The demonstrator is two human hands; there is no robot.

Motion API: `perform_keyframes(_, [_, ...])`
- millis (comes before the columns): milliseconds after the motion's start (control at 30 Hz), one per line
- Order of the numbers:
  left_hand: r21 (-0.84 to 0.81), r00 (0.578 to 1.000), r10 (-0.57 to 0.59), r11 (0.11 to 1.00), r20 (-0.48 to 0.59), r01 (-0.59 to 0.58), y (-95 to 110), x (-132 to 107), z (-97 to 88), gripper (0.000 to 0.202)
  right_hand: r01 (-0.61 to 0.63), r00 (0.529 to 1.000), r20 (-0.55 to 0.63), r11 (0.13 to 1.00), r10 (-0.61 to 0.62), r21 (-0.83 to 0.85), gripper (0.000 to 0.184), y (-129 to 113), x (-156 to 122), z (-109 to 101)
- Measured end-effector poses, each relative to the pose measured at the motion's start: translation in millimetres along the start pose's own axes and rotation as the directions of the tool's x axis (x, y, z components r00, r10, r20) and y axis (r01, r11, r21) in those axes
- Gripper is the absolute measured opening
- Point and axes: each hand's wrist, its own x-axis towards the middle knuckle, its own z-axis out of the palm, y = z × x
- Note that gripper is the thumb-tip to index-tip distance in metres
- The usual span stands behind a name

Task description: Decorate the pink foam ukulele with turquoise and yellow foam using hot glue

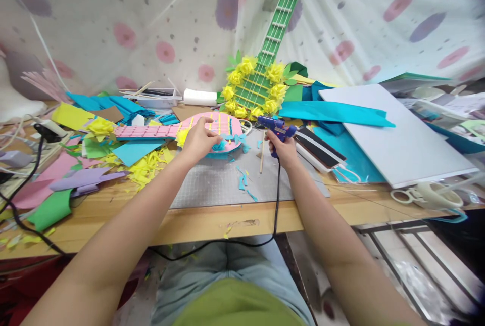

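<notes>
A pink paper guitar (162,130) with yellow strings lies across the grey cutting mat (223,182). My left hand (200,139) rests on the guitar's body, fingers pinched on a small blue paper flower (219,145) at its lower edge. My right hand (282,149) is wrapped round the handle of a blue glue gun (275,125), whose nozzle points left toward the guitar's body. The gun's black cord (277,199) hangs down over the table's front edge. A thin wooden stick (261,156) lies on the mat between my hands.
A green paper guitar with yellow flowers (261,83) leans against the dotted cloth behind. Coloured paper scraps (94,164) cover the left side. A white board (397,134) with teal paper lies right, scissors (424,195) beside it. The wooden table edge (212,222) runs in front.
</notes>
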Motion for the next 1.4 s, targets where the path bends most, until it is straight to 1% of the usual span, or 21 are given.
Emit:
perform_keyframes(33, [-0.025,1.000,-0.017,1.000,0.001,0.017,-0.1,-0.1,-2.3,0.059,-0.010,0.998,-0.070,0.996,0.005,-0.085,0.042,4.5,4.4,-3.9])
perform_keyframes(67, [-0.047,0.999,-0.033,0.998,0.002,0.033,0.0,-0.4,-5.1,0.061,-0.025,0.993,-0.116,0.986,0.005,-0.167,0.042,9.1,8.4,-7.4])
perform_keyframes(100, [-0.069,0.999,-0.048,0.997,0.003,0.048,0.4,-0.9,-8.3,0.062,-0.039,0.990,-0.138,0.970,0.006,-0.240,0.042,13.3,11.8,-10.3])
perform_keyframes(167, [-0.113,0.997,-0.083,0.990,-0.004,0.082,1.5,-2.6,-15.8,0.061,-0.062,0.991,-0.136,0.937,0.015,-0.343,0.045,20.3,16.7,-13.4])
perform_keyframes(267, [-0.163,0.989,-0.149,0.976,-0.022,0.144,2.4,-6.4,-28.2,0.059,-0.081,0.993,-0.113,0.894,0.034,-0.442,0.048,25.3,19.9,-12.1])
perform_keyframes(400, [-0.154,0.975,-0.221,0.964,-0.012,0.217,-1.9,-11.3,-40.4,0.056,-0.100,0.994,-0.085,0.814,0.062,-0.572,0.049,24.9,20.3,-8.2])
perform_keyframes(467, [-0.133,0.972,-0.236,0.963,-0.002,0.233,-5.7,-13.6,-42.8,0.055,-0.099,0.995,-0.072,0.787,0.069,-0.610,0.050,24.4,20.1,-7.9])
perform_keyframes(533, [-0.107,0.966,-0.258,0.960,0.012,0.258,-9.3,-16.2,-42.8,0.056,-0.093,0.996,-0.066,0.776,0.067,-0.623,0.051,24.4,19.8,-8.4])
perform_keyframes(700, [-0.032,0.948,-0.305,0.951,0.086,0.309,-13.1,-23.4,-37.6,0.070,-0.091,0.996,-0.070,0.763,0.060,-0.640,0.050,24.8,18.4,-9.0])
perform_keyframes(800, [0.002,0.944,-0.316,0.948,0.090,0.318,-13.3,-26.4,-34.1,0.078,-0.097,0.995,-0.066,0.761,0.072,-0.642,0.050,24.2,17.9,-9.0])
perform_keyframes(867, [0.001,0.948,-0.310,0.951,0.069,0.310,-13.7,-28.3,-31.9,0.084,-0.095,0.995,-0.059,0.764,0.075,-0.638,0.050,23.5,17.5,-8.8])
perform_keyframes(933, [-0.017,0.960,-0.276,0.961,0.045,0.277,-14.4,-30.5,-29.7,0.089,-0.093,0.996,-0.057,0.762,0.074,-0.641,0.049,22.8,17.0,-7.9])
perform_keyframes(1000, [-0.036,0.973,-0.229,0.973,0.019,0.230,-15.6,-32.2,-27.6,0.090,-0.081,0.997,-0.056,0.757,0.060,-0.649,0.048,21.8,16.2,-7.0])
perform_keyframes(1067, [-0.062,0.982,-0.184,0.981,-0.026,0.183,-16.5,-32.3,-25.8,0.085,-0.036,0.999,-0.050,0.744,0.003,-0.667,0.047,20.2,14.7,-7.3])
perform_keyframes(1167, [-0.196,0.982,-0.117,0.977,-0.150,0.087,-15.7,-28.6,-22.8,0.077,0.034,0.987,-0.082,0.673,-0.140,-0.739,0.046,14.9,9.2,-12.6])
perform_keyframes(1233, [-0.310,0.965,-0.090,0.951,-0.246,0.009,-13.1,-24.7,-19.3,0.073,0.025,0.972,-0.122,0.602,-0.202,-0.798,0.044,8.5,2.1,-18.5])
perform_keyframes(1267, [-0.355,0.955,-0.086,0.935,-0.285,-0.022,-11.3,-22.9,-16.5,0.072,0.009,0.972,-0.129,0.576,-0.197,-0.818,0.042,4.4,-2.3,-21.0])
perform_keyframes(1300, [-0.389,0.946,-0.090,0.920,-0.311,-0.041,-9.3,-21.4,-13.0,0.071,-0.007,0.980,-0.118,0.563,-0.163,-0.827,0.040,-0.2,-7.3,-22.5])
perform_keyframes(1333, [-0.419,0.940,-0.102,0.907,-0.325,-0.047,-7.0,-20.5,-8.6,0.070,-0.007,0.990,-0.085,0.569,-0.111,-0.822,0.039,-5.2,-12.3,-22.4])
perform_keyframes(1367, [-0.448,0.938,-0.121,0.893,-0.326,-0.040,-4.7,-20.3,-3.4,0.068,0.009,0.998,-0.028,0.601,-0.052,-0.799,0.038,-10.5,-17.3,-20.1])
perform_keyframes(1400, [-0.477,0.939,-0.144,0.879,-0.312,-0.024,-2.2,-20.8,2.4,0.066,0.041,0.999,0.047,0.660,-0.009,-0.750,0.038,-15.9,-21.9,-15.4])
